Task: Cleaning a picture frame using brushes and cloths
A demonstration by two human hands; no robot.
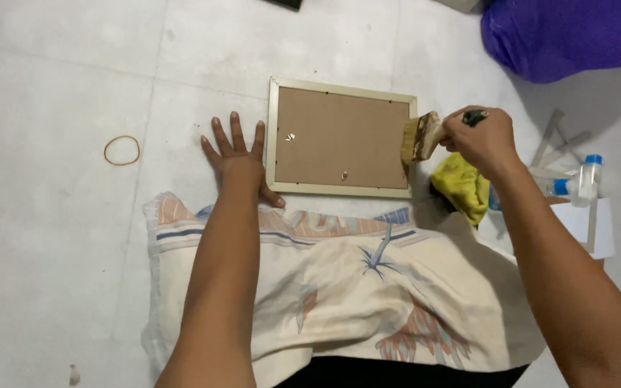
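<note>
A picture frame (339,136) lies face down on the pale tiled floor, its brown backing board showing inside a light wooden rim. My left hand (237,156) rests flat on the floor against the frame's left edge, fingers spread. My right hand (477,136) grips a wide paintbrush (421,136) by its dark handle; the bristles touch the frame's right edge.
A yellow cloth (463,185) lies by the frame's lower right corner. Clear plastic bottles with blue caps (585,179) and white paper (589,226) sit at the right. A purple bag (569,32) is at the top right. A rubber band (121,150) lies left. Patterned cream fabric (339,287) covers my lap.
</note>
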